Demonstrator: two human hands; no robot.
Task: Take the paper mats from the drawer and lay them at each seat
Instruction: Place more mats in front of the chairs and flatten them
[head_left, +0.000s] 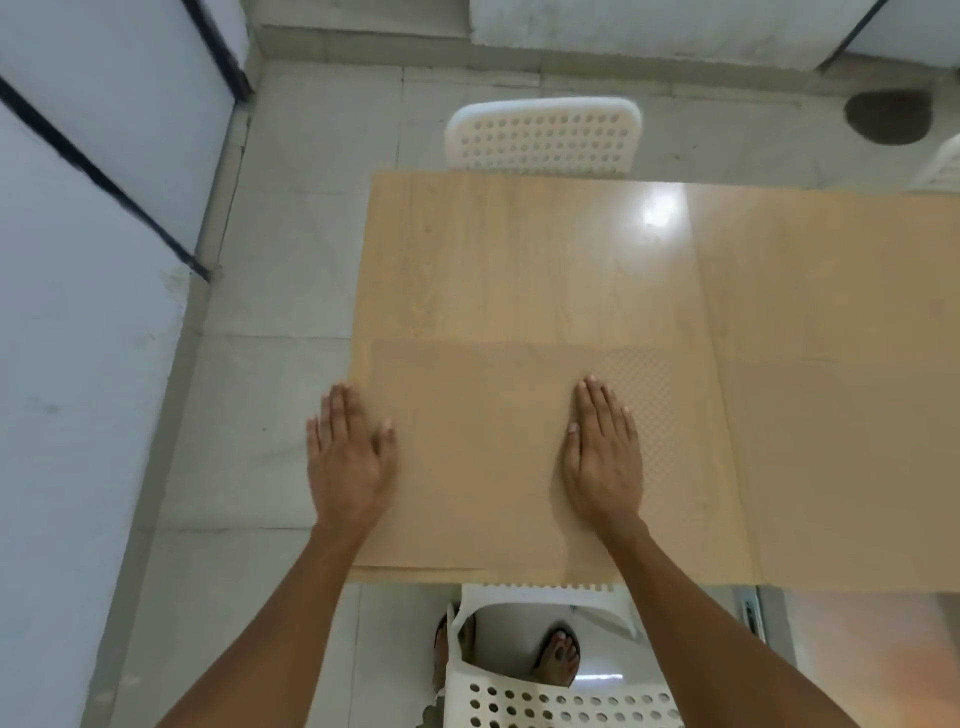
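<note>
A tan paper mat (478, 457) with a fine dotted texture lies flat on the near end of the light wooden table (519, 260). It nearly matches the table in colour. My left hand (349, 457) rests palm down at the mat's left edge, partly over the table's left side, fingers together and extended. My right hand (602, 457) lies flat on the right part of the mat. Neither hand grips anything.
A white perforated chair (543, 137) stands at the table's far side and another white perforated chair (550, 696) at the near side below me, with my feet by it. A second table surface (831, 364) adjoins on the right. Grey tiled floor (270, 260) and white wall panels lie to the left.
</note>
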